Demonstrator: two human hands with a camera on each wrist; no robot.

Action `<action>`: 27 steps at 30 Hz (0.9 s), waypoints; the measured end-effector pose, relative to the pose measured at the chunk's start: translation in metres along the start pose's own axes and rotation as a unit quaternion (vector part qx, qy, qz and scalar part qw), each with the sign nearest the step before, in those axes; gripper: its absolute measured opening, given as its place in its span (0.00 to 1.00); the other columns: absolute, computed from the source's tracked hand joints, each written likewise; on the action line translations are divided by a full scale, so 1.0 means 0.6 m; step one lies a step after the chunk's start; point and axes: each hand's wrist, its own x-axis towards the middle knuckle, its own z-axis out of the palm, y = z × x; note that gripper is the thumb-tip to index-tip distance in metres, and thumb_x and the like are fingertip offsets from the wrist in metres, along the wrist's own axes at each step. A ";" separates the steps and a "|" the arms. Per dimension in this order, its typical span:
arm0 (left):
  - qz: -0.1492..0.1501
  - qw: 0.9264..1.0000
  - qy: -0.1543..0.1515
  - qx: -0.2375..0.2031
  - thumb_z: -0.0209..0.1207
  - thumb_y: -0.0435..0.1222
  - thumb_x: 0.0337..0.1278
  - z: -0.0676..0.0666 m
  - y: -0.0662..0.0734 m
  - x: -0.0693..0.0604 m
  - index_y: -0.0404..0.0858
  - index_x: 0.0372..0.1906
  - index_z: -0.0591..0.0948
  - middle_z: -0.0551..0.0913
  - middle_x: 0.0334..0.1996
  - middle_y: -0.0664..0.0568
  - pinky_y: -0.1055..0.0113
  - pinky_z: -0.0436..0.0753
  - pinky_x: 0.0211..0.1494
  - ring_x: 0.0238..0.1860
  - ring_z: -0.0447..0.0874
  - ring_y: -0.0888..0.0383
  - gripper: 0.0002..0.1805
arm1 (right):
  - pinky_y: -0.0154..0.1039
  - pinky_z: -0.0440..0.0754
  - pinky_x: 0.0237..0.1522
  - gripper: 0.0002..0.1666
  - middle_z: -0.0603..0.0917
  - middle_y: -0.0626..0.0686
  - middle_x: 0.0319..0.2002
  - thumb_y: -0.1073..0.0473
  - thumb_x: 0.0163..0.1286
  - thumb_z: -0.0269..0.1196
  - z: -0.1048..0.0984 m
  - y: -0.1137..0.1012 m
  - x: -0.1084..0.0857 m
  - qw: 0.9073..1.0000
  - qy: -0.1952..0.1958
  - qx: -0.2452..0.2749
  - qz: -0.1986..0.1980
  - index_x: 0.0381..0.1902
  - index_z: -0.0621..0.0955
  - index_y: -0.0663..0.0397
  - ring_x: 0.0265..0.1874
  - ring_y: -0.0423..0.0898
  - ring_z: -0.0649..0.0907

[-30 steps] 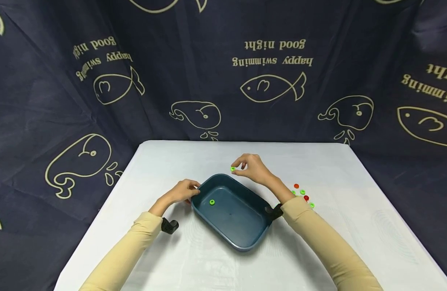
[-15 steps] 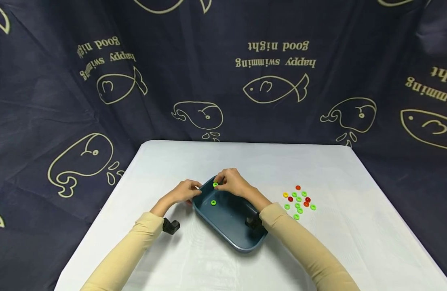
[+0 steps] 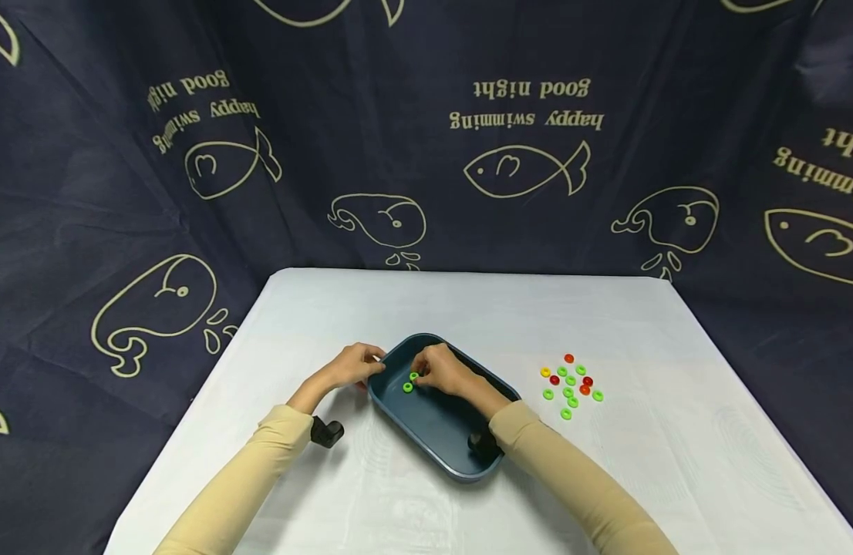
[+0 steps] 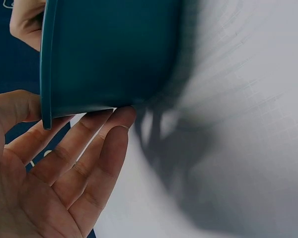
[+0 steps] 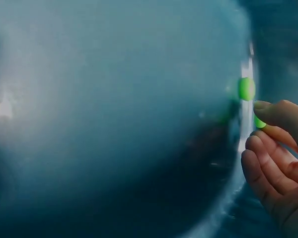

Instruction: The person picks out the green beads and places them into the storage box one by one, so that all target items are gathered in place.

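Note:
A dark blue-green plastic tub (image 3: 433, 420) sits at an angle on the white table. My left hand (image 3: 350, 365) grips its far left corner; in the left wrist view the thumb lies over the rim (image 4: 46, 64) and the fingers press the outer wall. Inside the tub, my right hand (image 3: 442, 370) pinches a green ring-shaped bead (image 3: 414, 376) between thumb and forefinger, low near the floor. Another green bead (image 3: 408, 387) lies right beside it. In the right wrist view, the pinched bead (image 5: 260, 122) is partly hidden by the fingertips.
Several loose ring beads lie to the right of the tub: green (image 3: 566, 414), yellow (image 3: 545, 371), red (image 3: 568, 358) and dark red (image 3: 554, 380). A dark curtain (image 3: 426, 154) with fish drawings hangs behind the table (image 3: 676, 462).
My right hand has carried the green bead from above the tub's far edge down inside, beside the other green bead. My left hand has kept its grip on the corner.

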 end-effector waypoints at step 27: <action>0.000 1.000 -0.006 0.001 0.53 0.33 0.63 0.000 -0.001 0.002 0.27 0.55 0.76 0.83 0.42 0.33 0.55 0.86 0.30 0.27 0.84 0.55 0.18 | 0.31 0.84 0.34 0.14 0.86 0.61 0.40 0.63 0.57 0.68 -0.044 -0.012 -0.020 0.999 0.012 0.041 -0.002 0.41 0.84 0.66 0.34 0.50 0.86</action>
